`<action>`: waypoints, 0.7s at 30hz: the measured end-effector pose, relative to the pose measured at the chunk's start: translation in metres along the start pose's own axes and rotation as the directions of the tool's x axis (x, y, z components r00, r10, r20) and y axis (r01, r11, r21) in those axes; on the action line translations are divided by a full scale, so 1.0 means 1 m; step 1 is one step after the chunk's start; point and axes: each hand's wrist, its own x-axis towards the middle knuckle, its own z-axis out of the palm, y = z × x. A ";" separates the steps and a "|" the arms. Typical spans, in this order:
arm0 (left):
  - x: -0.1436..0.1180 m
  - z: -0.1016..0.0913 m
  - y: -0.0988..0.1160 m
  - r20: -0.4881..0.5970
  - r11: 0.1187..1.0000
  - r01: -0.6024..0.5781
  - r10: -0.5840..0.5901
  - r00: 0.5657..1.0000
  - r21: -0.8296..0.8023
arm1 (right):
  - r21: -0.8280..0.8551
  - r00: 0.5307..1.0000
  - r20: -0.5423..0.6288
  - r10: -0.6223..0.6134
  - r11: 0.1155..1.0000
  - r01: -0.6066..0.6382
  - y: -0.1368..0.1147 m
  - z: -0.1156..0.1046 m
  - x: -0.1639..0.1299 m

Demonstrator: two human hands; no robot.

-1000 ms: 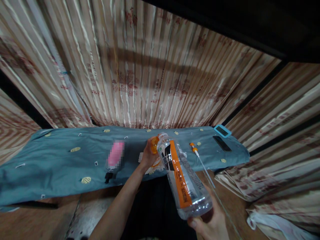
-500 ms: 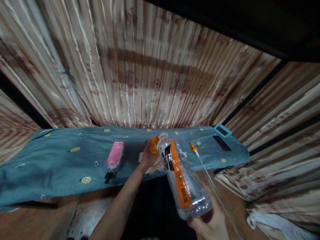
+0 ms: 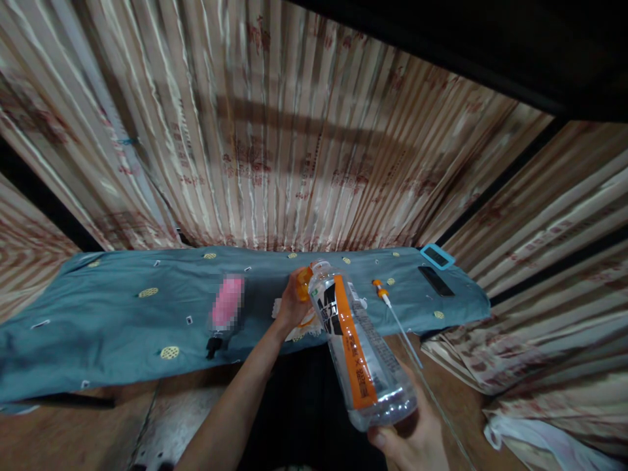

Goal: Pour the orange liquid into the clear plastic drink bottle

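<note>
My right hand (image 3: 407, 425) grips the base of a clear plastic drink bottle (image 3: 360, 353) with an orange and silver label. The bottle lies tilted, its uncapped-looking neck pointing away from me. Beside that neck, my left hand (image 3: 293, 304) is closed around a translucent orange container (image 3: 303, 284), mostly hidden by the fingers. Whether the two touch I cannot tell. Under the left hand lies a white, lacy-edged piece (image 3: 297, 335), partly covered. Right of the bottle, an orange and white pump head (image 3: 381, 292) with a long tube rests on the cloth.
A teal patterned cloth (image 3: 118, 327) covers the table. On its left lies a pink-labelled bottle (image 3: 228, 302) with a black top, blurred. A dark phone (image 3: 436, 281) and a blue-framed device (image 3: 437, 256) lie at the far right. Pleated curtains (image 3: 294, 131) hang behind.
</note>
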 end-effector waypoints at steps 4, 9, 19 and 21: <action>0.000 0.001 -0.003 0.002 1.000 -0.008 0.008 1.000 -0.029 | 0.002 0.999 -0.009 -0.041 0.999 0.041 -0.001 0.002 0.000; 0.000 0.000 -0.004 0.014 1.000 -0.020 0.020 1.000 -0.010 | -0.030 0.999 0.005 -0.043 0.999 0.043 0.001 0.000 0.000; 0.000 0.000 0.000 0.012 1.000 -0.008 0.008 1.000 -0.006 | -0.049 0.998 0.012 -0.055 0.997 0.056 0.010 -0.006 0.001; 0.000 0.000 0.000 0.019 1.000 -0.009 0.009 1.000 -0.008 | -0.049 0.998 -0.004 -0.058 0.997 0.058 0.010 -0.005 0.001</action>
